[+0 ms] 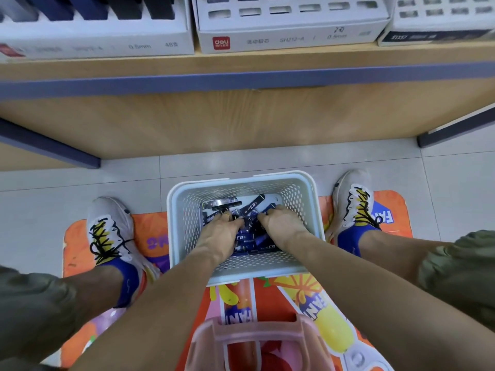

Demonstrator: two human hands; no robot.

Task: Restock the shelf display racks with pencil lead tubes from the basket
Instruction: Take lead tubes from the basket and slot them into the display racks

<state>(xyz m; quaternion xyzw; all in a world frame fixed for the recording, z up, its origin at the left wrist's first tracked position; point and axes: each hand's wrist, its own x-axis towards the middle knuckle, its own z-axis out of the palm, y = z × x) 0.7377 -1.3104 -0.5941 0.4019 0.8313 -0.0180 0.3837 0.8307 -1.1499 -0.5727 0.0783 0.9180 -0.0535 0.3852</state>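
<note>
Head view: both hands are down in the pale blue basket (242, 271) at lower centre. The left hand (220, 231) and right hand (281, 223) have fingers curled into the heap of pencil lead tubes (247, 207), apparently gathering some (exact grip hidden). Display racks (292, 25) sit along the top edge; the middle one shows empty slots. Judgement: restocking is far from done, with many tubes left.
</note>
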